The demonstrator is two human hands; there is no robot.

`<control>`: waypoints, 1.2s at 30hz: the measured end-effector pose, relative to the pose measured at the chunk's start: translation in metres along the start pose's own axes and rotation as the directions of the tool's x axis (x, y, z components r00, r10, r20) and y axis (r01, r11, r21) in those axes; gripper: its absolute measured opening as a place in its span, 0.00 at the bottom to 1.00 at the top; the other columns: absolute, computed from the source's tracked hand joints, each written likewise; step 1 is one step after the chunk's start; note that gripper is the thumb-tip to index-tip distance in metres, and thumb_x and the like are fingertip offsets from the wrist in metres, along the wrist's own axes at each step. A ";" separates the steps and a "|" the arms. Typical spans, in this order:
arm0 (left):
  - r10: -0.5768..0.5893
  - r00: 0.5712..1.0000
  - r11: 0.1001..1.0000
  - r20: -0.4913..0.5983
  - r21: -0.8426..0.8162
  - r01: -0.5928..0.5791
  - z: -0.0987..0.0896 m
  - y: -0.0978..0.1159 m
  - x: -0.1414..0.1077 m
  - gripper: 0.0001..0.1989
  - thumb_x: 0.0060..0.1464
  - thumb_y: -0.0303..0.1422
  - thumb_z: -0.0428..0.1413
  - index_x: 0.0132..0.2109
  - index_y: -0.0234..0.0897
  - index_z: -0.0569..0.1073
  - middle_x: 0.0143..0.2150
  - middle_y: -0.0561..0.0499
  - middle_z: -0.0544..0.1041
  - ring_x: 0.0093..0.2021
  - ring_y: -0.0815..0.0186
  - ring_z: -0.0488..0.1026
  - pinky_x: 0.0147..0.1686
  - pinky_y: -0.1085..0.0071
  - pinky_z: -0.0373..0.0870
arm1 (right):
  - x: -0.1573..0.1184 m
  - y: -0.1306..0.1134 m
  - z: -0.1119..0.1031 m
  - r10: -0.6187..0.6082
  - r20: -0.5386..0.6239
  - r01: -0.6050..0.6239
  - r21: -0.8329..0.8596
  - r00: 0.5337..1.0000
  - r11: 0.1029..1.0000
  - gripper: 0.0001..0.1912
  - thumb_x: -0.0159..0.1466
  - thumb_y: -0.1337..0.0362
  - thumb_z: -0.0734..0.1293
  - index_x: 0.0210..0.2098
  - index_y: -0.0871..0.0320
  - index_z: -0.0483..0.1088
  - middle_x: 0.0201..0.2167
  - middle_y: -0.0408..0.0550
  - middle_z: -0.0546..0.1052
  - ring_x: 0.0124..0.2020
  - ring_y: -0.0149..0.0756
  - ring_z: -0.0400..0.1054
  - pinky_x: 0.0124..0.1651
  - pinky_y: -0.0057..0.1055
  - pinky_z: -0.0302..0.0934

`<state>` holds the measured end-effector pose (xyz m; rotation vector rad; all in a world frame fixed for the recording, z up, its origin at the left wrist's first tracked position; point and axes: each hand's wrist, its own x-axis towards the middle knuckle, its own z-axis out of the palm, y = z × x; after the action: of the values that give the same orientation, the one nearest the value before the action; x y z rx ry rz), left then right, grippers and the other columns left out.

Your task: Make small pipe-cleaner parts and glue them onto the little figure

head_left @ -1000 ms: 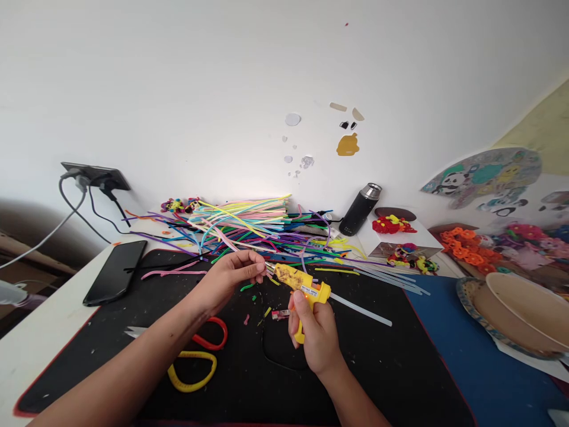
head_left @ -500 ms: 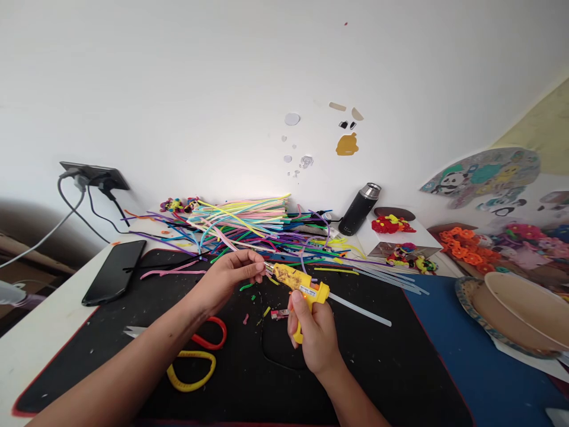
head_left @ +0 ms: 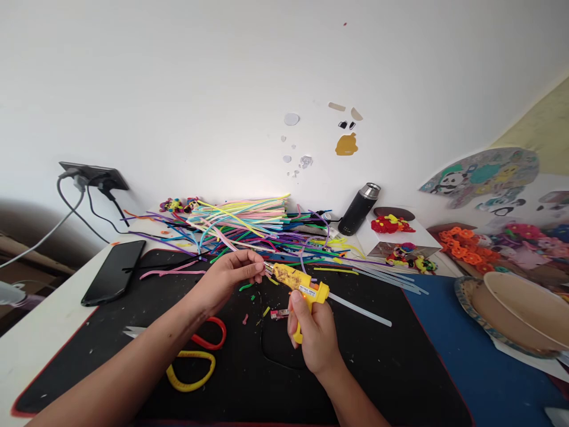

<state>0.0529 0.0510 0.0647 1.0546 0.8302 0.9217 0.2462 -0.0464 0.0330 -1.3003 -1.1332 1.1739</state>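
My right hand (head_left: 313, 332) is wrapped round the handle of a yellow glue gun (head_left: 296, 282), which points up and left. A translucent glue stick (head_left: 362, 310) sticks out of its back end. At the gun's metal tip, my left hand (head_left: 235, 276) is closed in a pinch; what it holds is too small and hidden to make out. Scissors with red and yellow handles (head_left: 191, 370) lie on the black mat (head_left: 377, 373), partly under my left forearm. A small pink lighter (head_left: 279, 315) rests just left of my right hand.
Behind the hands lies a pile of coloured pipe cleaners (head_left: 249, 219). A phone (head_left: 114, 274) is at the left, a black bottle (head_left: 359, 209) leans at the back, and a bowl (head_left: 528, 308) stands at the right. Wires run from a wall socket (head_left: 94, 175).
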 end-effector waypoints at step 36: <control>0.025 0.999 1.000 -0.032 0.018 -0.025 -0.002 0.004 0.000 0.18 0.47 0.44 0.75 0.33 0.36 0.80 0.29 0.50 0.77 0.31 0.66 0.71 0.35 0.70 0.65 | -0.001 0.002 0.002 -0.002 -0.030 0.002 -0.002 1.000 1.000 0.40 0.69 0.33 0.62 0.13 0.56 0.60 0.09 0.41 0.60 0.12 0.26 0.56 0.18 0.26 0.52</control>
<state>0.0507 0.0524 0.0676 1.0694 0.8547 0.9563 0.2439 -0.0472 0.0305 -1.3137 -1.1142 1.1482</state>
